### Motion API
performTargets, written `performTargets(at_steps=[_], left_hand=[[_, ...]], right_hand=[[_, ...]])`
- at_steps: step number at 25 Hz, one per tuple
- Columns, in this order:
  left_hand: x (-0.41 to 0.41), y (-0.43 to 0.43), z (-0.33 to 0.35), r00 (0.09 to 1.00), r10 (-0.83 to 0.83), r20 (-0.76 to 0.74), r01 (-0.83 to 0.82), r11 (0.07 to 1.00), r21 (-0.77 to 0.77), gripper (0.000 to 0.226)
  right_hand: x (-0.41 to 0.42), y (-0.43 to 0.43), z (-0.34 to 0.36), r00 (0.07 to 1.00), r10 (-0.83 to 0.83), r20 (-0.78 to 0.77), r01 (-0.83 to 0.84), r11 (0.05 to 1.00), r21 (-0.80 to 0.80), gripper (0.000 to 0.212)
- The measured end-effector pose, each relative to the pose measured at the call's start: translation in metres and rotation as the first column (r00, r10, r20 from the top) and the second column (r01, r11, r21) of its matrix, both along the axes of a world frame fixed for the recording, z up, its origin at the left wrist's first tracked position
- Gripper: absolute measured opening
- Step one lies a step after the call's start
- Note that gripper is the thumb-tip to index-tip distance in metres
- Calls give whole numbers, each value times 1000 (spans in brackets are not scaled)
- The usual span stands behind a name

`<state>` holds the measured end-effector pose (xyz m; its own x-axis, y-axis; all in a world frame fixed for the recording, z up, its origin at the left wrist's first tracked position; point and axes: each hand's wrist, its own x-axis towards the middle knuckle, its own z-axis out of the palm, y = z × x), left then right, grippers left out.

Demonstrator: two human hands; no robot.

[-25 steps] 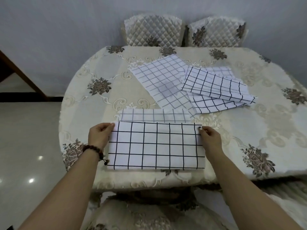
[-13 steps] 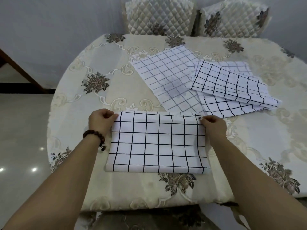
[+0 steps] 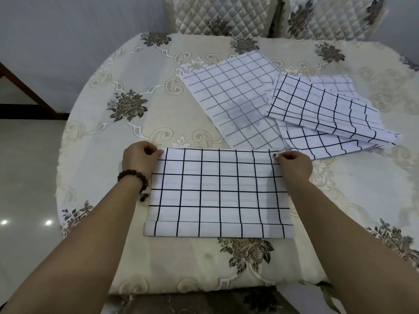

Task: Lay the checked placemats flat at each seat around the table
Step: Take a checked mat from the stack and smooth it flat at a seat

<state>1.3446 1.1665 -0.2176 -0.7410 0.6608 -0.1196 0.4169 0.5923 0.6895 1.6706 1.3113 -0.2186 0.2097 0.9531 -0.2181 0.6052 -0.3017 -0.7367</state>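
Now placemat point(image 3: 220, 193) white, black-checked, flat — left hand point(image 3: 139, 158), right hand point(image 3: 294, 165) pinching far corners.

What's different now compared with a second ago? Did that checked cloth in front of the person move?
The near placemat was folded over, with a paler strip showing beyond its far edge; that strip is now covered, so the mat has been spread toward the far side. The left hand and right hand keep pinching its far corners. The pile of other placemats and the tablecloth look unchanged; the camera has come closer.
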Motion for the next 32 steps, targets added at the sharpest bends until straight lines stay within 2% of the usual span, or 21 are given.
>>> performTargets(at_steps=[6,9,10,12,14,16,18,19,20,22,27,29,32], left_hand=[[0,0,-4,999,-3,-34,2,1000,-19,16],[0,-4,1,999,14,-34,-14,1000,-6,22],[3,-7,3,997,12,-76,-13,1000,-10,24],[17,-14,9,976,-45,-211,43,999,-12,23],[46,-26,13,926,-180,-331,192,981,2,21],[84,-41,14,859,-329,-392,367,930,23,29],[123,-56,10,783,-456,-422,502,865,-4,40],[141,-62,8,748,-533,-396,553,830,-72,43],[156,-67,7,720,-599,-350,588,795,-151,45],[175,-76,-2,692,-667,-276,614,745,-262,51],[182,-88,-21,664,-698,-268,583,708,-399,60],[183,-93,-24,661,-684,-307,558,722,-409,58],[182,-98,-27,721,-597,-351,467,793,-392,54]], right_hand=[[0,0,-4,997,9,75,-10,1000,24,17],[0,-5,1,999,-40,-13,40,997,60,24],[1,-9,4,997,-61,-45,65,994,89,22],[2,-21,10,999,-44,8,42,984,173,18],[-2,-44,13,994,52,97,-75,966,247,17],[-14,-75,16,963,210,171,-256,913,318,16],[-28,-111,14,883,376,280,-462,798,386,17],[-33,-127,10,831,438,343,-551,735,395,21],[-37,-141,4,779,475,409,-620,682,389,26],[-43,-163,-11,686,516,512,-707,638,304,36],[-49,-182,-30,574,577,581,-752,651,97,49],[-48,-182,-31,542,591,597,-763,644,56,52],[-40,-181,-30,504,636,585,-770,637,-28,57]])
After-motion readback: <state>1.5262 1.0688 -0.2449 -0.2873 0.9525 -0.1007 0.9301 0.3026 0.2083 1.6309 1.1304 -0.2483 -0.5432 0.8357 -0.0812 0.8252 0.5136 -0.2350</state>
